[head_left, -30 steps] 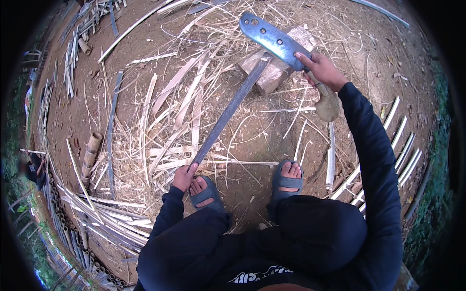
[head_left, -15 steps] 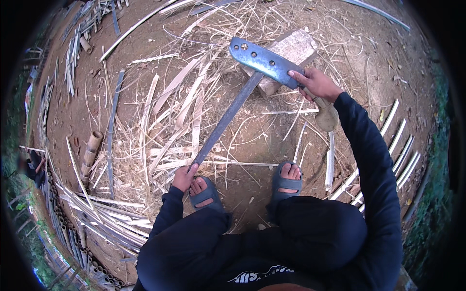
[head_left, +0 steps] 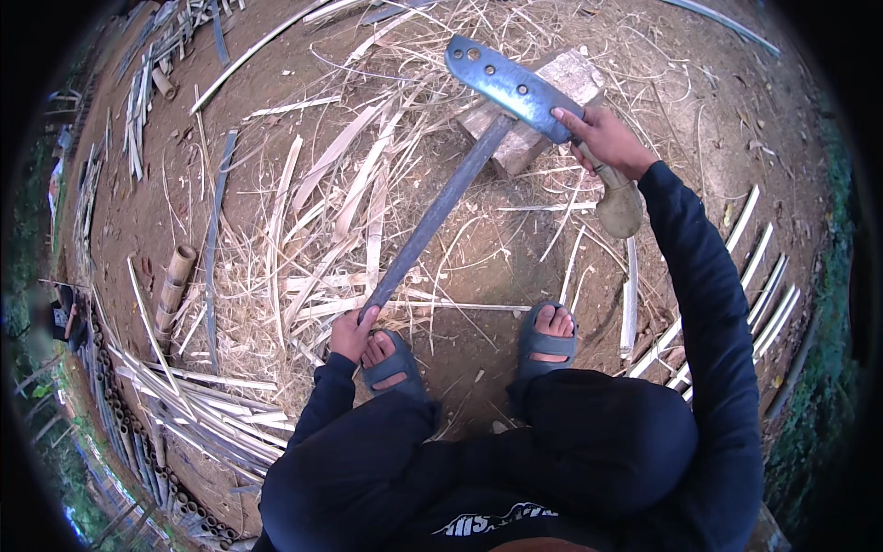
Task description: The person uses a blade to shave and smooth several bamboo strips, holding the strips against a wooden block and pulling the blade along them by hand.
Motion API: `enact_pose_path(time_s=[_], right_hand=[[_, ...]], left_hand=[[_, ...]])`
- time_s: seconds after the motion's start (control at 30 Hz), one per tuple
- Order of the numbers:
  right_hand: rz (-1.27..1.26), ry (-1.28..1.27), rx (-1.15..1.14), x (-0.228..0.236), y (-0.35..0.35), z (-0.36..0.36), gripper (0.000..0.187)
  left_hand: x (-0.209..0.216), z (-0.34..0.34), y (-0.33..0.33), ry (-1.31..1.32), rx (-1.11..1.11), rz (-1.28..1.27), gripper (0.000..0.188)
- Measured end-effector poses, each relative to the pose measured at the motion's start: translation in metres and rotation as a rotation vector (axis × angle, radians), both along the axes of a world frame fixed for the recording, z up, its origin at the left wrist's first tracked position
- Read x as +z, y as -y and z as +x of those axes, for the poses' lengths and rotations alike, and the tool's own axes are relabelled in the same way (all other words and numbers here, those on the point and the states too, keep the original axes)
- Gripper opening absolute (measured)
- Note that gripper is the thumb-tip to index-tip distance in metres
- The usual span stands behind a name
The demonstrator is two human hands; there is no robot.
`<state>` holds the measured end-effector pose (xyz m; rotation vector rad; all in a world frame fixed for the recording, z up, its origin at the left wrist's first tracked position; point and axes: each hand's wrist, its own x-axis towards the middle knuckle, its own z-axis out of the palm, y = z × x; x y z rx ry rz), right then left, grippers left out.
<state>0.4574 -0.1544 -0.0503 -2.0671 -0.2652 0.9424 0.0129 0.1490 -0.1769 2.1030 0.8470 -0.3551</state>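
My right hand (head_left: 612,143) is closed around the base of a machete (head_left: 510,92), its thumb pressed on the blade. The broad, shiny blade has several round holes and points away to the far left. Below my palm hangs its pale wooden handle (head_left: 618,207) with a bulbous end. In my left hand (head_left: 351,333), beside the left sandal, is the near end of a long, dark bamboo strip (head_left: 441,207). The strip slants up to the blade's near edge, where its far end meets it or passes beneath. Behind the blade lies a worn wooden block (head_left: 575,78).
Bamboo shavings (head_left: 248,267) cover the ground left of centre. A cut bamboo tube (head_left: 175,285) stands at left, above a pile of split strips (head_left: 216,414). More strips (head_left: 759,304) lie at right. My sandalled feet (head_left: 549,340) are close below. Another person (head_left: 66,313) is at the far left.
The machete and my right hand have shifted slightly farther away and to the right. The strip's far end has moved the same way, while my left hand has barely moved.
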Motion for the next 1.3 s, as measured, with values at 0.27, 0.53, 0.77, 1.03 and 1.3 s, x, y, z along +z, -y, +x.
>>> enact_pose_path(time_s=[0.27,0.53,0.77,1.03,1.3], right_hand=[[-0.095,0.022,0.2,-0.005,0.001,-0.008,0.05],[-0.014,-0.009,0.028,-0.001,0.007,-0.003,0.051],[0.028,-0.017,-0.047,-0.001,-0.001,-0.016,0.047],[0.017,-0.031,-0.047,-0.009,0.011,-0.01,0.052],[0.119,-0.041,-0.166,-0.001,0.02,0.004,0.048]], left_hand=[[-0.002,-0.002,-0.003,-0.077,-0.036,0.152,0.054],[-0.006,-0.004,0.005,-0.06,-0.053,0.282,0.056],[-0.002,-0.005,0.003,-0.071,-0.025,0.238,0.056],[0.009,-0.003,0.004,-0.111,-0.024,0.201,0.056],[0.004,-0.003,0.005,-0.063,-0.022,0.239,0.055]])
